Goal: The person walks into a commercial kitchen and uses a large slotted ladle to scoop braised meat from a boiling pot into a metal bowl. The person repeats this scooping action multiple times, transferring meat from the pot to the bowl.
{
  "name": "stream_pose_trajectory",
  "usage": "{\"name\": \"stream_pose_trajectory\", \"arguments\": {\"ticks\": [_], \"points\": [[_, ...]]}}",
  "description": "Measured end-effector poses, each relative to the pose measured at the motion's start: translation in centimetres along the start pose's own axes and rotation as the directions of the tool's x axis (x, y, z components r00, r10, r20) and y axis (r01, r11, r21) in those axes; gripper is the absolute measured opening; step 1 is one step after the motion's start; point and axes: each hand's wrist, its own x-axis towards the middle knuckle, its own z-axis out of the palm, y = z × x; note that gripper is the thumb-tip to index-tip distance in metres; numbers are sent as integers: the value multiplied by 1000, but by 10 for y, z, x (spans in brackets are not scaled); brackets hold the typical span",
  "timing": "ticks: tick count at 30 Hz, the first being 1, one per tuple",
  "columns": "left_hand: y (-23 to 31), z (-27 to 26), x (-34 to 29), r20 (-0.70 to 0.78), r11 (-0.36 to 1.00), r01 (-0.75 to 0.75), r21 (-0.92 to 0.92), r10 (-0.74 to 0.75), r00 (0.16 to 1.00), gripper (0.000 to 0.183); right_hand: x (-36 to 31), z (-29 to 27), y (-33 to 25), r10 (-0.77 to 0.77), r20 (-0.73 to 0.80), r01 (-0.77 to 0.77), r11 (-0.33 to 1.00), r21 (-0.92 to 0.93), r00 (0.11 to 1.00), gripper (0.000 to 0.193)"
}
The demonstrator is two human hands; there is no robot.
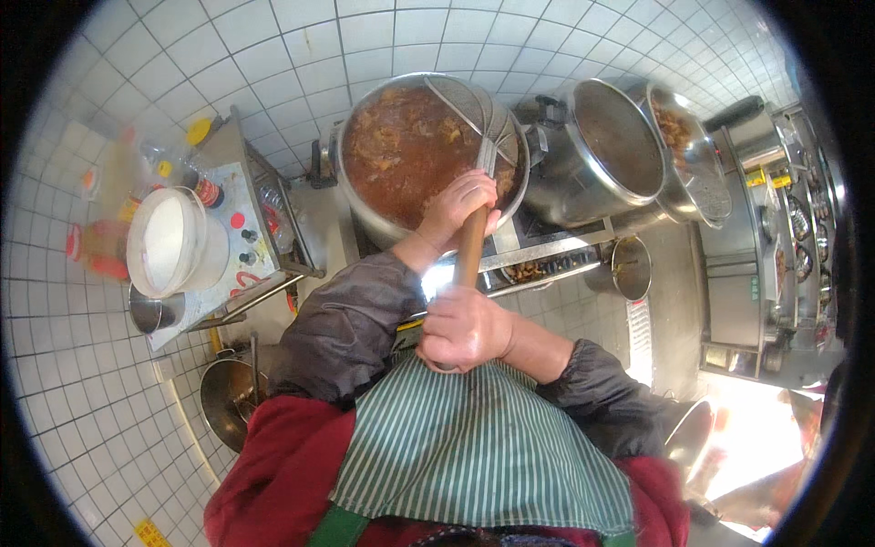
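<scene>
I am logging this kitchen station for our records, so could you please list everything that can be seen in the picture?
Large pot: one, steel, full of reddish-brown stew, on the stove at centre.
Skimmer: one, wire mesh with a wooden handle, resting over the pot's right rim.
Second pot: one, steel, tilted, right of the large pot.
Third pot: one, steel, food inside, far right.
White tub: one, on the side shelf at left.
Bottles: several, red and yellow caps, beside the tub.
Small steel bowl: one, below the tub.
Apron: one, green and white striped.
Left hand: grips the handle high up.
Right hand: grips the handle's lower end.
</scene>
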Motion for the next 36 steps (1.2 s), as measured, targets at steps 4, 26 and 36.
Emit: {"name": "stream_pose_trajectory", "arguments": {"ticks": [4,26,36], "points": [[16,-3,-10,16,1000,-27,5,27,1000,25,-6,5,-21,-8,15,8,1000,-18,1000,25],[84,12,59,-49,999,-30,-11,29,998,22,36,-82,-70,-54,-124,63,995,73,991,26],[4,61,19,-288,981,118,-153,-159,945,21,24,-54,5,136,-217,-143,990,-19,967,25]]}}
